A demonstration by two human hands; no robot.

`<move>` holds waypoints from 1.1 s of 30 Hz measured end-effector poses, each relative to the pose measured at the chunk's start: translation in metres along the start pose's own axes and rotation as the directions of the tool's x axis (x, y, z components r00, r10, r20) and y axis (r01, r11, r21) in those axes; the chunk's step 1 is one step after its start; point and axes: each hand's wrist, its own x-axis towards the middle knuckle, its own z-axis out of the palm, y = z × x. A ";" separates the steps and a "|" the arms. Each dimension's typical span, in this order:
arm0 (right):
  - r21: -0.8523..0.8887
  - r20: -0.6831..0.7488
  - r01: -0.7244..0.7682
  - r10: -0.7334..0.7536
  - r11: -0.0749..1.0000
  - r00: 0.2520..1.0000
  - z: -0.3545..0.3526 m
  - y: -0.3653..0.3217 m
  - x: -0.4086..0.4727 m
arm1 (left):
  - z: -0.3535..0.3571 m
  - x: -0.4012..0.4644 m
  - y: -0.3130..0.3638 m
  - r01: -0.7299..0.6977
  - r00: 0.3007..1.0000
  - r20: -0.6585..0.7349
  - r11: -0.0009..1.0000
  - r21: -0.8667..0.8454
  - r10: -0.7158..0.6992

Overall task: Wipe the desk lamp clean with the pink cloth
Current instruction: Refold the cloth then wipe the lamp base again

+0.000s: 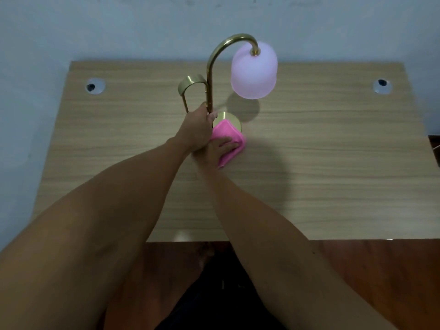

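A brass-coloured desk lamp with a curved gooseneck stem, a looped brass handle and a frosted, pale pink bell-shaped shade is shown standing near the middle of a light wood-grain desk, towards its far edge. The shade is hung from the end of the stem and is lit, and its shadow is cast on the desk just behind the round brass base. A crumpled bright pink cloth is laid over the near side of that base and spills onto the desk surface beside it. The stem is gripped low down, just above the base, by the left hand, whose fingers are curled closed around it; this hold is judged to be kept so that the top-heavy lamp is steadied while pressure is applied below. The cloth is pressed down by the right hand, whose fingers are laid fairly flat and slightly spread on top of the fabric, not pinched around it; the thumb is hidden beneath the left wrist. The base is therefore taken to be the part under wiping, with the stem, handle and shade untouched by the cloth here. Two round cable grommets are set into the far corners of the desk, against a plain pale wall.
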 end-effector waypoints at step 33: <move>0.775 0.563 -0.398 -0.248 0.492 0.788 -0.214 0.166 -0.051 | 0.039 -0.107 0.059 0.492 0.813 0.553 0.724 -0.484 -0.183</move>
